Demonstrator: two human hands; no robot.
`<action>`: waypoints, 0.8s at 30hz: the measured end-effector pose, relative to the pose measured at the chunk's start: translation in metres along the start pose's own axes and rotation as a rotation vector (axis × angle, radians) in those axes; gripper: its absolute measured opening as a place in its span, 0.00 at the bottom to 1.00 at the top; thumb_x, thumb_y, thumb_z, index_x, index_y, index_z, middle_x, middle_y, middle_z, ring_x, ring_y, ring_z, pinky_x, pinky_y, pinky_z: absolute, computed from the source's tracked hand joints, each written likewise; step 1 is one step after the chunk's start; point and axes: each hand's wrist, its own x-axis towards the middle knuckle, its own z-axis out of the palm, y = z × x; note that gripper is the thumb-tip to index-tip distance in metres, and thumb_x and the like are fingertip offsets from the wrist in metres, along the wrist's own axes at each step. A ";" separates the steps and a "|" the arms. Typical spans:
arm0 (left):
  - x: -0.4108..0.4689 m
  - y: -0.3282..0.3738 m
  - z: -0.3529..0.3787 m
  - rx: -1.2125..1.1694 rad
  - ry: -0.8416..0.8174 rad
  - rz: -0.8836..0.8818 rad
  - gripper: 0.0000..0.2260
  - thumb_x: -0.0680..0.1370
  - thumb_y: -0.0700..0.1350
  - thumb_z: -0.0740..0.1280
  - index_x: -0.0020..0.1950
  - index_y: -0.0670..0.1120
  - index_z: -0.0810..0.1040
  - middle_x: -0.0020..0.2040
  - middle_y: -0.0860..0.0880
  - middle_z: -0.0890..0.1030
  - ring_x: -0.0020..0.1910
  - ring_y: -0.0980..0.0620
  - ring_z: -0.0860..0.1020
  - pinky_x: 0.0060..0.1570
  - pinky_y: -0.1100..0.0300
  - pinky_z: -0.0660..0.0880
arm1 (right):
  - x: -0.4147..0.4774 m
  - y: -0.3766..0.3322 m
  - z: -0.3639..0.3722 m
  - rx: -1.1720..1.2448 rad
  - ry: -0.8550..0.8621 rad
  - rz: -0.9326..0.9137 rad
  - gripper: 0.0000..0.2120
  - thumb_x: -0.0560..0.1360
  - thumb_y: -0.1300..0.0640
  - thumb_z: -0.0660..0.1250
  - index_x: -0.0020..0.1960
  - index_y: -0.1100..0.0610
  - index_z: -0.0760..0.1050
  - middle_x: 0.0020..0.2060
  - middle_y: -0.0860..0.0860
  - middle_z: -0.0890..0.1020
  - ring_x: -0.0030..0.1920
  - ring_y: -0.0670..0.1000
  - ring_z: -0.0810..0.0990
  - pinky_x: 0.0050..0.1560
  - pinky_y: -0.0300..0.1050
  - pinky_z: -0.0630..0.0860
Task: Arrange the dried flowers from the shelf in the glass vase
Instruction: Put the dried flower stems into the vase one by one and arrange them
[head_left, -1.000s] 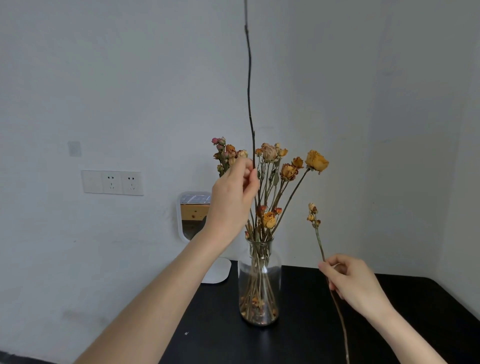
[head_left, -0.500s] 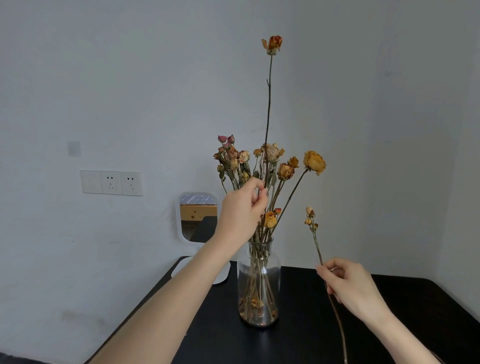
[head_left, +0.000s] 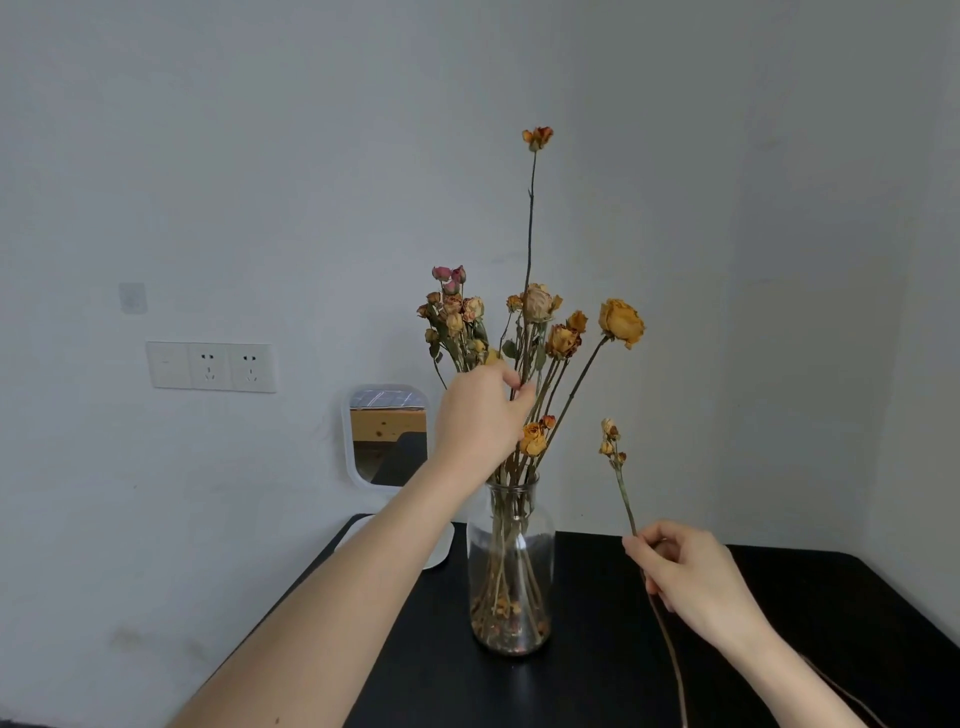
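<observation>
The left hand (head_left: 480, 415) pinches the tall rose stem (head_left: 530, 234) standing in the glass vase (head_left: 511, 566); to its right, the right hand (head_left: 691, 577) holds a small dried sprig (head_left: 621, 478) over the black table (head_left: 779, 597).

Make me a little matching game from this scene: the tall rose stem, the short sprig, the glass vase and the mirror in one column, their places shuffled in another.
Things
1. tall rose stem
2. short sprig
3. glass vase
4. mirror

Places
A. standing on the black table, stems inside
B. pinched in the right hand, outside the vase
C. by the wall, left of the vase
D. pinched by the left hand, bloom highest of all

Pairs: 1-D, 2-B, 3-A, 4-C.
</observation>
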 end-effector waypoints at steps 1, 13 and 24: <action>0.001 0.003 -0.001 -0.035 0.037 0.012 0.06 0.78 0.50 0.63 0.49 0.49 0.76 0.26 0.53 0.77 0.19 0.62 0.73 0.29 0.63 0.75 | 0.000 0.000 0.000 -0.002 -0.002 0.001 0.07 0.75 0.54 0.66 0.41 0.56 0.77 0.27 0.51 0.78 0.28 0.45 0.75 0.32 0.36 0.70; 0.002 0.003 0.008 0.102 0.048 -0.020 0.09 0.79 0.46 0.63 0.47 0.44 0.80 0.32 0.50 0.78 0.34 0.50 0.80 0.42 0.58 0.77 | 0.000 0.004 0.000 -0.010 -0.002 0.012 0.07 0.75 0.54 0.66 0.41 0.55 0.77 0.28 0.51 0.79 0.30 0.46 0.76 0.34 0.37 0.72; 0.009 0.015 0.020 0.080 0.117 0.009 0.09 0.79 0.47 0.63 0.46 0.44 0.78 0.31 0.48 0.79 0.33 0.50 0.80 0.39 0.58 0.76 | 0.005 0.009 0.005 -0.036 0.002 0.018 0.07 0.75 0.52 0.66 0.40 0.53 0.76 0.27 0.50 0.78 0.27 0.43 0.76 0.31 0.33 0.70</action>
